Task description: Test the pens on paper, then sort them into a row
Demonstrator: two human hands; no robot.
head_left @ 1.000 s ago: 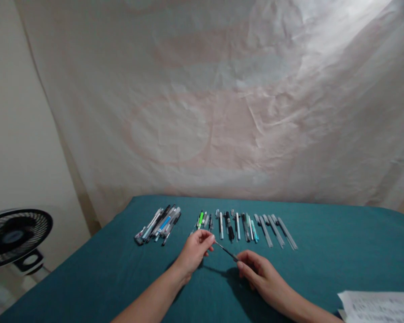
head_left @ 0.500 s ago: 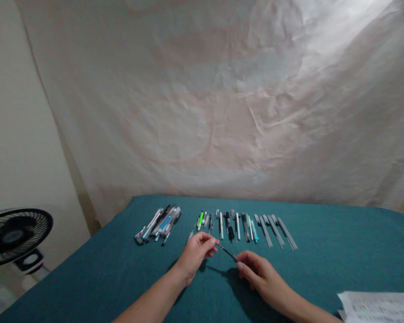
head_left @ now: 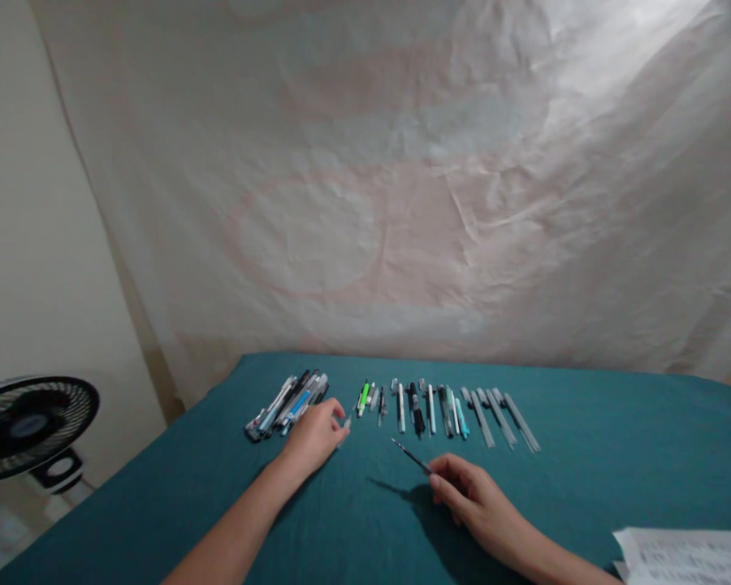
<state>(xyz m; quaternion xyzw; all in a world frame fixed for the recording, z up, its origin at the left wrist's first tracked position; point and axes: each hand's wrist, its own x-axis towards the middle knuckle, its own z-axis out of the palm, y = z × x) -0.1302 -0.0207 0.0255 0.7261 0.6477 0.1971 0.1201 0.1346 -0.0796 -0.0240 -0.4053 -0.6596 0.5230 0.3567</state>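
My right hand [head_left: 466, 491] pinches the near end of a thin dark pen refill [head_left: 410, 455] above the cloth, its tip pointing up and left. My left hand [head_left: 317, 431] is at the right edge of a heap of pens [head_left: 287, 405], its fingers around a small clear pen part [head_left: 346, 424]; whether they grip it firmly is hard to see. Just beyond lies a bright green pen [head_left: 363, 398]. A row of pens and pen parts runs right from it, with black pens [head_left: 416, 410], a white pen [head_left: 431, 409] and clear tubes [head_left: 521, 422] at the right end.
A teal cloth [head_left: 597, 455] covers the table. Printed paper [head_left: 688, 556] lies at the near right corner. A black fan [head_left: 30, 426] stands beyond the table's left edge. A pale sheet [head_left: 402, 203] hangs behind the table.
My left hand has left the tip of the refill and moved left to the clear part beside the heap. My right hand still holds the refill in nearly the same place.
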